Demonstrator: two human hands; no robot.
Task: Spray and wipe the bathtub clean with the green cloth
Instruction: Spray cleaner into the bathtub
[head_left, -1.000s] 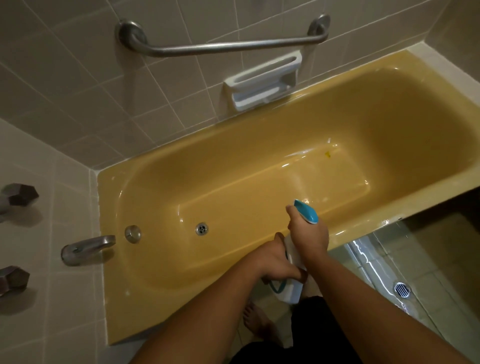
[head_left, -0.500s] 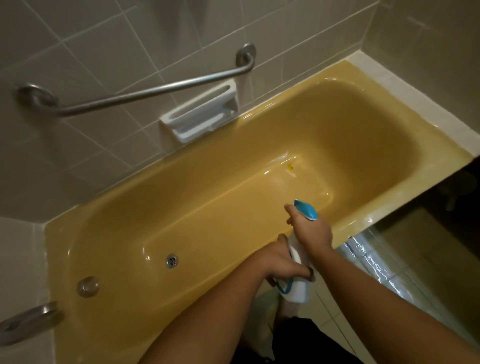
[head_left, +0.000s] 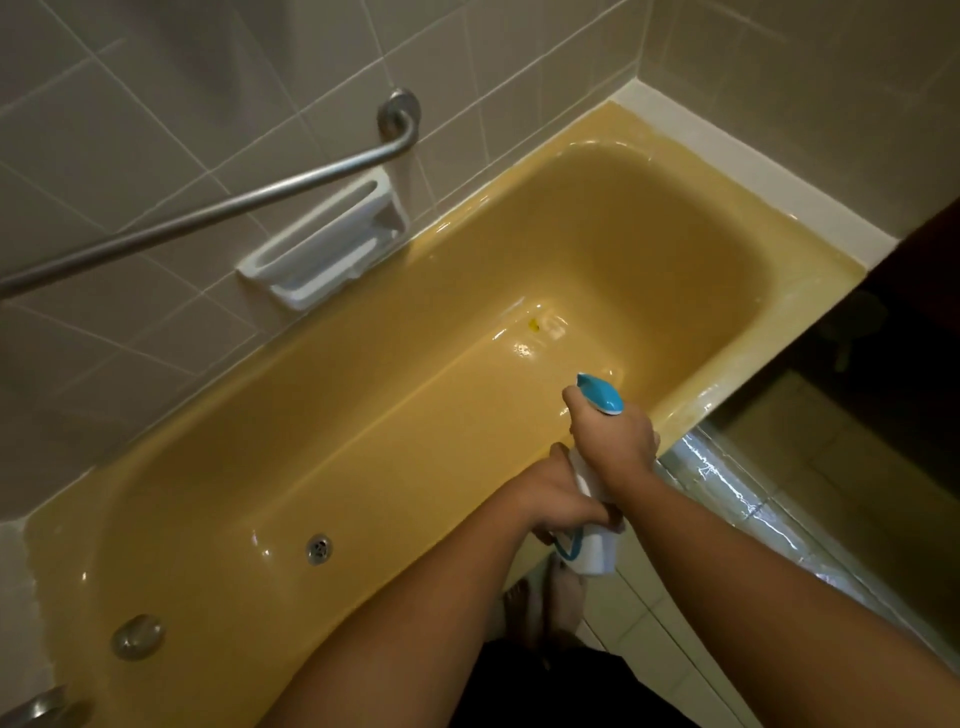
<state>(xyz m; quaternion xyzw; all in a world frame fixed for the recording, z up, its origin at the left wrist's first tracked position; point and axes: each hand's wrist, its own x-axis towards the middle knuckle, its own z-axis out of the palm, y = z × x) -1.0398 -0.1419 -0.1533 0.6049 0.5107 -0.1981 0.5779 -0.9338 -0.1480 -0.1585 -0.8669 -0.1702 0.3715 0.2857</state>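
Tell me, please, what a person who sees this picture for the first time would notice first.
The big yellow bathtub fills the middle of the view, along the tiled wall. Over its near rim, the right hand and the left hand both grip a white spray bottle with a blue head. On that wall, a metal grab bar runs above a white soap dish.

Both forearms extend forward. Right hand grips spray bottle neck; left hand grips its body below.
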